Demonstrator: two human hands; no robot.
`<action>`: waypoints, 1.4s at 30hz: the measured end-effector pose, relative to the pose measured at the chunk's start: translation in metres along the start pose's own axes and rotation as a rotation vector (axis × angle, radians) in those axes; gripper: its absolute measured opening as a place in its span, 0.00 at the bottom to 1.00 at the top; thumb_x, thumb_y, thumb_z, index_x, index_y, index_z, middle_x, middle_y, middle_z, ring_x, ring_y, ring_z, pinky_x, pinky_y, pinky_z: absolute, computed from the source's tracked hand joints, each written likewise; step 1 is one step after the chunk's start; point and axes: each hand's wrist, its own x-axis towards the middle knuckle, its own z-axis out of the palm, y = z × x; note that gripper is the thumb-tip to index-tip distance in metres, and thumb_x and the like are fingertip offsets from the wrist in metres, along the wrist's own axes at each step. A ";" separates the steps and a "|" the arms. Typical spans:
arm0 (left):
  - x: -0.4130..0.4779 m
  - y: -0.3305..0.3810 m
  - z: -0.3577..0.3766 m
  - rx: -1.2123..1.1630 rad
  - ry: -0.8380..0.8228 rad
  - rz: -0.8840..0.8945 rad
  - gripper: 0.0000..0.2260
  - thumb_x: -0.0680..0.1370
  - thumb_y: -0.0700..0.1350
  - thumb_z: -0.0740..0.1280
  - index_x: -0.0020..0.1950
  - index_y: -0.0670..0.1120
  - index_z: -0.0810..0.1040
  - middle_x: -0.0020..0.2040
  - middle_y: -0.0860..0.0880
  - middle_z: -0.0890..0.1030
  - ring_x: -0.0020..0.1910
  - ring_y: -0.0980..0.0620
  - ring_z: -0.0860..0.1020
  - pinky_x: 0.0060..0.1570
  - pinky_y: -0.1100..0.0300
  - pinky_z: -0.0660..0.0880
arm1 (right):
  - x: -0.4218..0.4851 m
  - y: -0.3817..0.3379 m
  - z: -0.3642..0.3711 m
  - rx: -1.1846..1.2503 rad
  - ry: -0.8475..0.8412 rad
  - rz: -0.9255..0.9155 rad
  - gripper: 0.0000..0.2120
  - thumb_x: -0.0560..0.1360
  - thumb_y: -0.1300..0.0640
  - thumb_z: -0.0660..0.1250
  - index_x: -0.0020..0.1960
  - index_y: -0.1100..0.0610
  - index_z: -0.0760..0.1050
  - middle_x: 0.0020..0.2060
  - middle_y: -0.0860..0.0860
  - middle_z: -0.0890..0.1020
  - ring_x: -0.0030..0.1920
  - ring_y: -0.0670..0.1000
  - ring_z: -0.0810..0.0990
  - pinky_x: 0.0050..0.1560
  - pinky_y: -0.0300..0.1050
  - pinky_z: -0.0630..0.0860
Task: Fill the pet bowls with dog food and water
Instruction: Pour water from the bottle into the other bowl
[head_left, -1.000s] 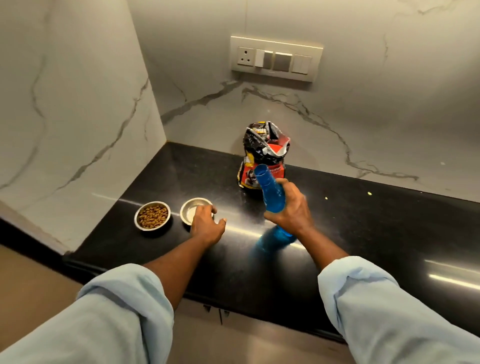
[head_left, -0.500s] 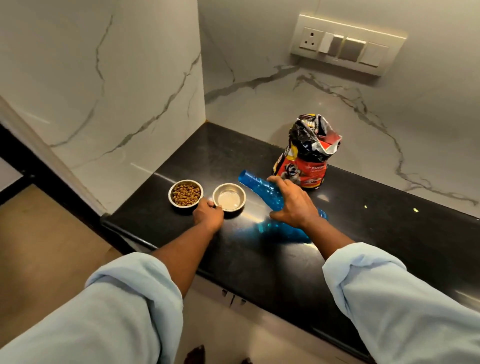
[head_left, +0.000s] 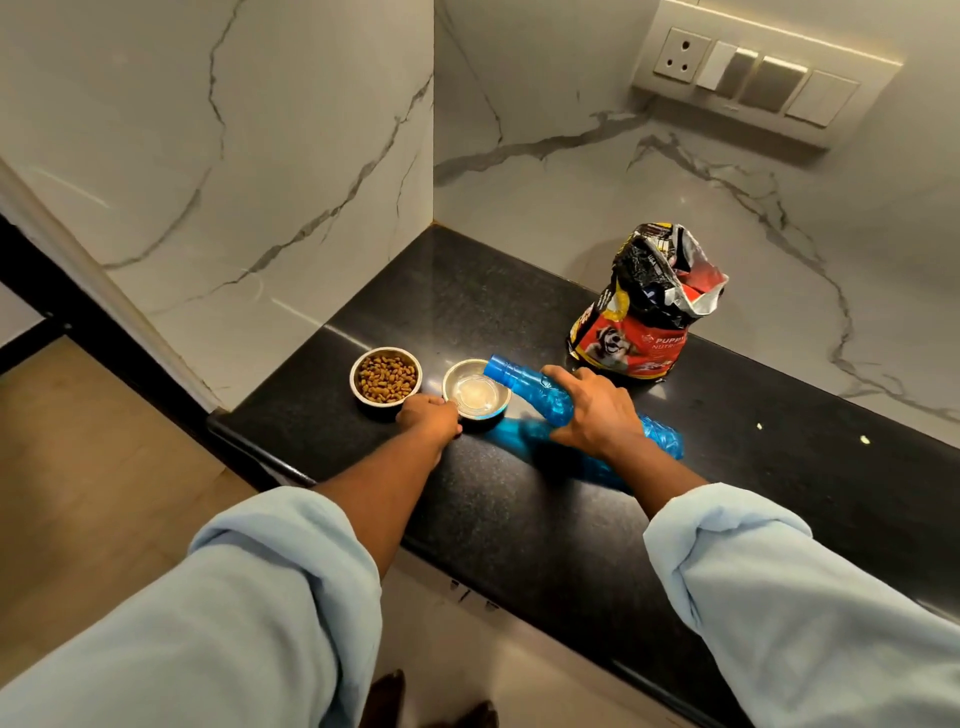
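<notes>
Bottle (head_left: 540, 397) tipped lower than before, mouth now over bowl (head_left: 467, 371) on counter (head_left: 519, 493); bag (head_left: 644, 312) behind; pour slowly, mouth kept inside rim; right hand (head_left: 597, 410) wrapped round bottle; left hand (head_left: 430, 415) curled, gripping bowl's near edge; food bowl (head_left: 355, 375) already filled.

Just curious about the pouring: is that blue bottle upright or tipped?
Tipped. The blue bottle lies nearly sideways in the right hand, its mouth over the water bowl's rim.
</notes>
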 end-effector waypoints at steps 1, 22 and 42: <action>-0.001 0.001 0.000 -0.006 -0.002 -0.004 0.03 0.81 0.40 0.70 0.53 0.44 0.82 0.46 0.43 0.86 0.37 0.48 0.85 0.31 0.63 0.78 | 0.000 0.000 0.001 -0.008 -0.008 0.004 0.45 0.70 0.35 0.77 0.79 0.36 0.58 0.60 0.52 0.75 0.61 0.57 0.77 0.62 0.59 0.76; 0.004 -0.008 -0.003 -0.041 -0.004 -0.027 0.09 0.80 0.37 0.70 0.41 0.46 0.78 0.38 0.46 0.85 0.30 0.57 0.80 0.29 0.66 0.75 | -0.011 -0.005 0.006 -0.068 -0.161 0.061 0.46 0.71 0.45 0.79 0.81 0.36 0.57 0.65 0.54 0.75 0.67 0.59 0.75 0.69 0.64 0.72; 0.003 -0.016 -0.008 -0.055 -0.036 -0.021 0.10 0.79 0.33 0.69 0.40 0.44 0.78 0.45 0.41 0.87 0.41 0.49 0.84 0.53 0.54 0.84 | -0.025 -0.013 0.003 -0.055 -0.160 0.070 0.45 0.71 0.46 0.79 0.81 0.37 0.58 0.66 0.54 0.74 0.69 0.59 0.74 0.70 0.66 0.72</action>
